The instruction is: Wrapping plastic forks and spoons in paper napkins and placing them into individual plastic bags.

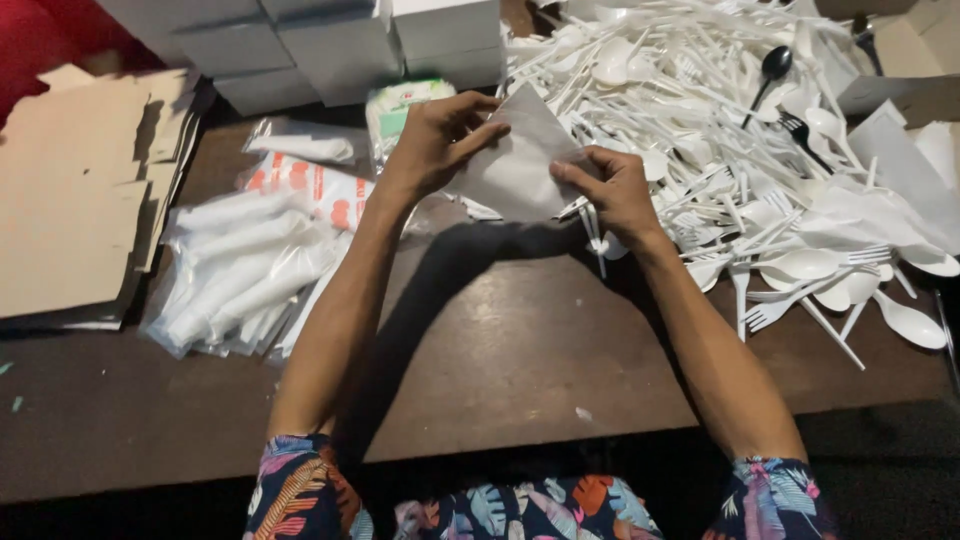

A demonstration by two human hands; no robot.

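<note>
White boxes (330, 45) stacked at back; clear plastic bags (245, 270) (red-printed one (310, 185)) lie left.

White cutlery (720, 150), seemingly brown table (520, 350).

Two hands, the left hand (432, 140) and the right hand (612, 188), share one white napkin (515, 165). Two black pieces of cutlery lie in the upper right of the frame: one black spoon (775, 63) and one black fork (797, 127). The white plastic cutlery (700, 110) is a heap too tangled to count. About four white boxes (340, 45) stand along the top edge. One stack of cardboard sheets (70, 190) lies at the left.
</note>
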